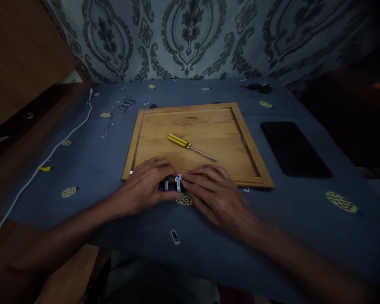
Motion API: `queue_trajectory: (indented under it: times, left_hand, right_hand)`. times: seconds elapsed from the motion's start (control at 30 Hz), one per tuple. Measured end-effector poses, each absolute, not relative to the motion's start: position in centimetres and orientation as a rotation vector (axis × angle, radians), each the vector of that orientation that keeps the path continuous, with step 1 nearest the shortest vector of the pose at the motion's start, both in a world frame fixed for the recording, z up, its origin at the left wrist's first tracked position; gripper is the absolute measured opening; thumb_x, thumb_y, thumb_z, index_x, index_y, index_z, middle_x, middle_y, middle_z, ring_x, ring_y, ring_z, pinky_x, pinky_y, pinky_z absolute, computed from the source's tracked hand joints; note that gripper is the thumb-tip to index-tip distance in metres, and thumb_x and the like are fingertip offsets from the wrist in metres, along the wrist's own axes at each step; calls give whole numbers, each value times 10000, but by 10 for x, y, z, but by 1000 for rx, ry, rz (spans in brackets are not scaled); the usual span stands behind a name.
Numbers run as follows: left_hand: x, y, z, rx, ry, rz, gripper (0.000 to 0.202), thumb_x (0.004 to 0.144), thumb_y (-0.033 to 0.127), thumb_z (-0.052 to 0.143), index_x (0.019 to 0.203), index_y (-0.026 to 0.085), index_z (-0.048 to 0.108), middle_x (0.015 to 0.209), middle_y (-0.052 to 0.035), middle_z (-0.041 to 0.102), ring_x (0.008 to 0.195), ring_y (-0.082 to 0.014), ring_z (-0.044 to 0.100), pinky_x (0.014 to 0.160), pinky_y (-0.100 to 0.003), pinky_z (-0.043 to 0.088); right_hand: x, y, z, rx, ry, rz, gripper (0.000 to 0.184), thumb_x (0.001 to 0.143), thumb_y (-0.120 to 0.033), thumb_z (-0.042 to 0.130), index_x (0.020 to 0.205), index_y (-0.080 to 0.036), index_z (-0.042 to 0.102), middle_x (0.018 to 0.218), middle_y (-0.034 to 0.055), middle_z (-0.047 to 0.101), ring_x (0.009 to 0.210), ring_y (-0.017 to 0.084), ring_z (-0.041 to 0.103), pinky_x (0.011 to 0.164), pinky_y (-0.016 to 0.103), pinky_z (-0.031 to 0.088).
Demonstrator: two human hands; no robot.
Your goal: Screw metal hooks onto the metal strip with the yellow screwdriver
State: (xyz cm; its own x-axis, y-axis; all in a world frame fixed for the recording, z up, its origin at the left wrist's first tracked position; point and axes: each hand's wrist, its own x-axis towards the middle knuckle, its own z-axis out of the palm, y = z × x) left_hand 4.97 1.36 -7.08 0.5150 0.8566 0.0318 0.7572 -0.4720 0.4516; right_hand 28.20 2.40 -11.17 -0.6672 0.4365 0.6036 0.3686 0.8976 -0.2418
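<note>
At the near edge of the framed wooden board (190, 126), a small silver metal bracket (178, 182) shows between my hands. My left hand (148, 183) is closed on it from the left, thumb toward me and fingers on the far side. From the right, my right hand (213, 190) pinches the same piece with its fingers close together. The bracket's exact shape and its contact with the board are partly hidden. Beyond my hands, a screwdriver (185, 143) with a yellow handle lies on the board, its tip pointing right and toward me.
A blue patterned cloth (114, 223) covers the surface. Small metal parts (125, 103) lie at the back left. A black flat tablet-like slab (294, 147) rests right of the board, and a dark object (262, 87) sits behind it. A white cable (55, 147) runs down the left side.
</note>
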Motion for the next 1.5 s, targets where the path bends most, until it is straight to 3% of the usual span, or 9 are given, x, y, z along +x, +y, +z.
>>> queue_trajectory:
  times: [0.43, 0.83, 1.13, 1.5]
  left_hand:
    - [49, 13, -71, 2414, 1285, 419, 393, 890, 490, 767, 1149, 201, 702, 1068, -50, 706, 1013, -236, 661, 878, -369, 506]
    - [50, 13, -69, 2413, 1291, 439, 342, 927, 513, 721, 1082, 209, 698, 1045, -42, 718, 993, -210, 671, 859, -343, 521]
    - [52, 13, -67, 2404, 1288, 433, 312, 883, 431, 795, 1070, 197, 708, 1037, -38, 737, 974, -197, 681, 857, -332, 536]
    - [51, 13, -63, 2388, 1283, 407, 362, 912, 498, 746, 1104, 196, 692, 1061, -53, 738, 994, -201, 684, 864, -336, 540]
  right_hand:
    - [282, 24, -110, -578, -2374, 126, 248, 1017, -119, 532, 1134, -169, 745, 1096, 95, 809, 1029, 245, 696, 924, 461, 545]
    - [282, 23, -111, -607, -2359, 129, 257, 1015, -126, 523, 1078, -175, 768, 1092, 94, 808, 1016, 247, 698, 930, 455, 537]
    - [281, 23, -116, -611, -2344, 75, 264, 1011, -127, 514, 1065, -172, 768, 1075, 91, 807, 992, 253, 685, 934, 453, 521]
    - [281, 23, -118, -615, -2351, 71, 284, 1015, -119, 497, 1089, -185, 763, 1086, 91, 809, 1010, 259, 684, 945, 473, 524]
